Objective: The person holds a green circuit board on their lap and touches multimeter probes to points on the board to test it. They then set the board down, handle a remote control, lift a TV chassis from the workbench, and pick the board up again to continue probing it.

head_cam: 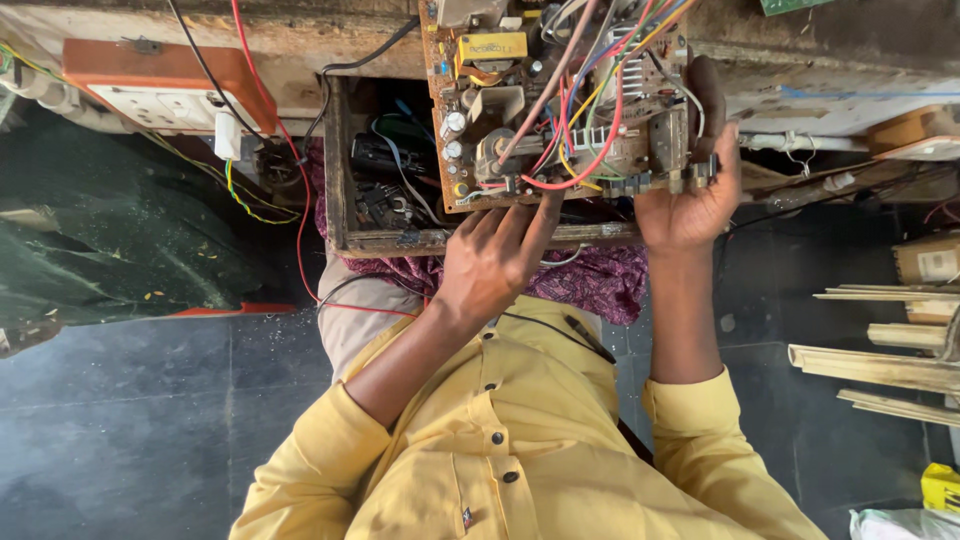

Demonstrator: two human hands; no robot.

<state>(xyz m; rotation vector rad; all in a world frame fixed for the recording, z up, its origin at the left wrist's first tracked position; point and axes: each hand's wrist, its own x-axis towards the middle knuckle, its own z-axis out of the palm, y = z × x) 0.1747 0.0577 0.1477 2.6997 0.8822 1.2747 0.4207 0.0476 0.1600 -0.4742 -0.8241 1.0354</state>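
Over an open wooden drawer, holding a brown circuit board up on its edge, tilted with the component side facing the eyes, probably for looking closely at the parts. Gripping its right edge with the right hand: fingers curled over the rim and closed firmly on it, so carrying most of the weight. Steadying the lower edge with the left hand, which is half open, with fingers stretched and only their tips touching the board, not clasping it, perhaps for feeling a part or stopping the board from swinging.

Trailing from the board, a bundle of red, yellow and pink wires, looping loosely and leading upward, so keeping the board near to the drawer. Lying inside the drawer, dark small parts and cables, hard to tell apart. Hanging below the drawer front, over the lap, a purple patterned cloth.

Further left, sitting on the surface, an orange and white socket panel with a white plug and thin cables running down. Lying at the right on the dark floor, pale wooden strips.
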